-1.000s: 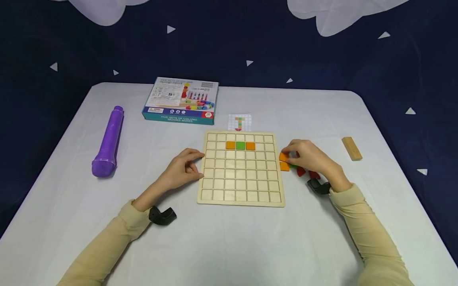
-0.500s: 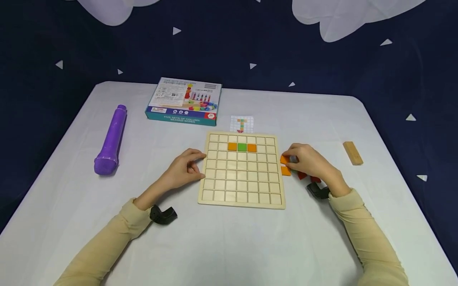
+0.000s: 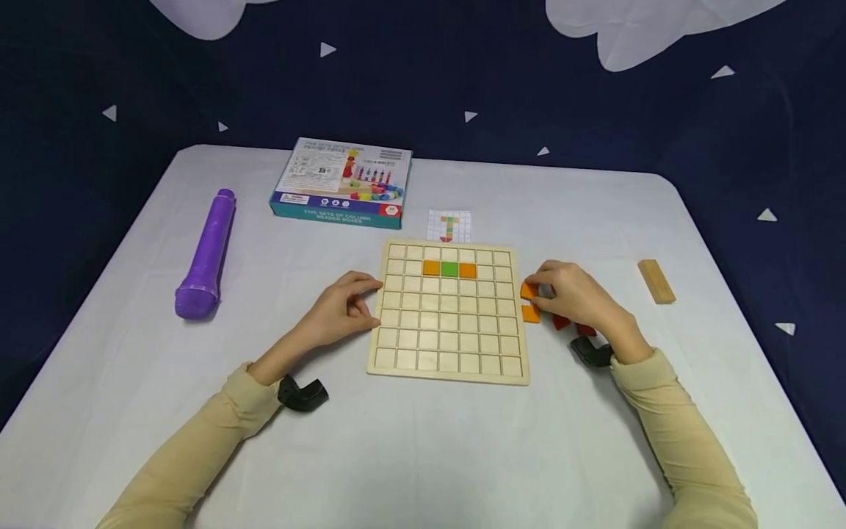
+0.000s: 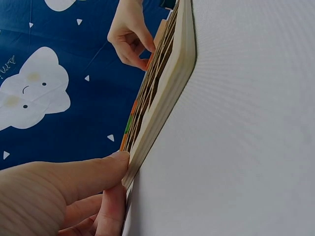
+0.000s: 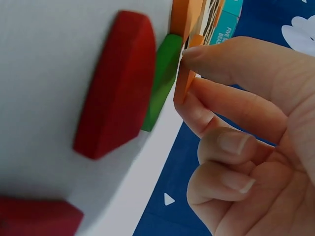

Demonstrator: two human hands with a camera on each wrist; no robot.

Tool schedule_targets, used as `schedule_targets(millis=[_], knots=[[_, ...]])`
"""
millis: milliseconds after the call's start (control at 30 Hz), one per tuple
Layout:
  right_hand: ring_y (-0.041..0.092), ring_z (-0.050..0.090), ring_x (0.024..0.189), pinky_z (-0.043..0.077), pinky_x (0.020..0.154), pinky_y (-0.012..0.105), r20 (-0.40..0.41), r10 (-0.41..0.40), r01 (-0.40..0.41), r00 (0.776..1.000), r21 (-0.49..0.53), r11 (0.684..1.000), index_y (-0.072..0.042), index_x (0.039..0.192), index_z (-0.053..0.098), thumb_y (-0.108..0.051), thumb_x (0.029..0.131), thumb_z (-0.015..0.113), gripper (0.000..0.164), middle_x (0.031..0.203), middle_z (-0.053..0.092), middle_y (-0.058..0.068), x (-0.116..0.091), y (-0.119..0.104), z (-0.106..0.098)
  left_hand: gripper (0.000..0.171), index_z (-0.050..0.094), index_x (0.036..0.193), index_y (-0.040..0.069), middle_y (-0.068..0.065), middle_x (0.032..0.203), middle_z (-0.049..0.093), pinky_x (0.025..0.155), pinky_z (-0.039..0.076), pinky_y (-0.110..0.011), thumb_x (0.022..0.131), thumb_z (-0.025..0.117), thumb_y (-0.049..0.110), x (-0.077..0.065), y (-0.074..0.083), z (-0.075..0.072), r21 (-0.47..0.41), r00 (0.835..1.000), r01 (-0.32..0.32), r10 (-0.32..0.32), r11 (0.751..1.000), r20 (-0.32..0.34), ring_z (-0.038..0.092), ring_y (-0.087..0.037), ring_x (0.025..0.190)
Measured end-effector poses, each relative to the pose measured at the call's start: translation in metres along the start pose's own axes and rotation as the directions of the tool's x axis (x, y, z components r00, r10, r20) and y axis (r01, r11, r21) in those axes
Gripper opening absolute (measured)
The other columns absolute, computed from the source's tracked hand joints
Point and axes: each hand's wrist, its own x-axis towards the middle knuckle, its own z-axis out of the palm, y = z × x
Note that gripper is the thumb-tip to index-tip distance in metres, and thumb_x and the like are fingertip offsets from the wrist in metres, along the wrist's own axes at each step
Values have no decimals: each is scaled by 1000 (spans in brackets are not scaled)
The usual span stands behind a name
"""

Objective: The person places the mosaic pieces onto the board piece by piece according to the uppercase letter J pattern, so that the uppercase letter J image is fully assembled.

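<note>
- I am pinching a loose orange tile [image 5: 185,81] between the thumb and fingertips of my right hand [image 3: 571,297], just beside the board's right edge.
- My left hand [image 3: 340,312] is resting at the left edge of a square wooden grid board [image 3: 439,322]; its thumb and index finger are standing apart, both touching the rim.
- The board is lying flat on a white-covered table [image 3: 436,455], between my hands.
- Three square tiles are filling the middle cells of its second row from the far side: a left orange square [image 3: 432,268], a green square [image 3: 449,269] and a right orange square [image 3: 467,270].
- Near my right hand, another orange tile [image 3: 531,314], a green tile [image 5: 162,81] and two red tiles [image 5: 118,83] are lying on the table.
- A pattern card [image 3: 449,226] showing a coloured J-like shape is lying at the board's far edge.
- Farther off, a bead-set box [image 3: 340,184] is lying beyond the board, a purple microphone [image 3: 205,257] to the left, a wooden block [image 3: 656,281] to the right.
</note>
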Motion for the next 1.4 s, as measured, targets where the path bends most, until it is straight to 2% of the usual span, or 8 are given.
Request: schedule_targets(millis=[233, 533, 800, 1000, 1400], knots=[[22, 58, 76, 48, 67, 33, -45, -39, 38, 998, -13, 999, 3, 106, 69, -7, 78, 72, 29, 97, 67, 16, 2, -1, -3, 60, 51, 129, -6, -17, 130, 49, 61, 49, -15, 75, 74, 1, -1, 1, 0, -3, 1000, 1, -1, 1000, -6, 56, -3, 69], [24, 61, 82, 51, 71, 36, -58, -45, 45, 997, -4, 999, 2, 107, 69, -11, 80, 69, 30, 99, 67, 15, 11, -11, -7, 59, 51, 129, -6, -17, 129, 49, 61, 49, -14, 75, 75, 2, -1, 3, -1, 13, 1000, -5, 5, 1000, -12, 55, -3, 69], [23, 61, 85, 52, 74, 38, -59, -71, 70, 996, -11, 997, 1, 107, 69, -10, 80, 70, 29, 100, 67, 14, 21, -23, -9, 59, 51, 128, -7, -19, 128, 49, 60, 49, -14, 75, 74, 1, 0, 2, -1, 19, 1000, -13, 14, 1000, -11, 55, -1, 68], [23, 61, 83, 51, 71, 35, -56, -111, 111, 992, 4, 994, 0, 106, 70, -12, 80, 71, 29, 100, 67, 14, 29, -31, -8, 59, 51, 128, -7, -20, 128, 49, 60, 49, -14, 74, 74, 0, 0, 2, 0, 21, 1000, -18, 18, 1000, -10, 55, -1, 68], [21, 62, 86, 53, 75, 34, -23, -161, 161, 987, 36, 986, 0, 107, 70, -11, 81, 70, 28, 98, 67, 10, 44, -48, -3, 59, 51, 129, -5, -17, 130, 49, 60, 47, -14, 76, 74, 3, 0, 2, 0, 27, 1000, 11, -11, 1000, 1, 54, -2, 68]])
